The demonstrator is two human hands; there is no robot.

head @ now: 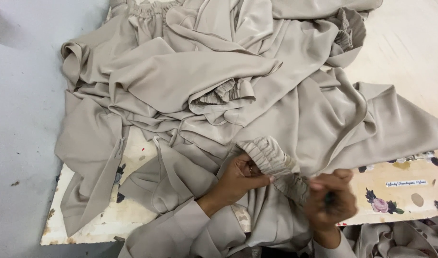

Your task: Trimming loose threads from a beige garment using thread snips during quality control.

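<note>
A heap of beige satin garments (219, 81) covers most of a worn table (410, 48). Near the front edge, my left hand (240, 179) pinches a gathered elastic cuff (276, 160) of one garment, with a ring on one finger. My right hand (330, 198) is blurred and grips the other end of the same cuff; a small dark object shows between its fingers, too blurred to identify. Both my sleeves are beige like the cloth.
The table's front edge (400, 196) carries a floral-printed strip with a small label. Cloth hangs over the left edge toward a grey floor (18, 119). More beige fabric (400, 239) lies below the table at lower right.
</note>
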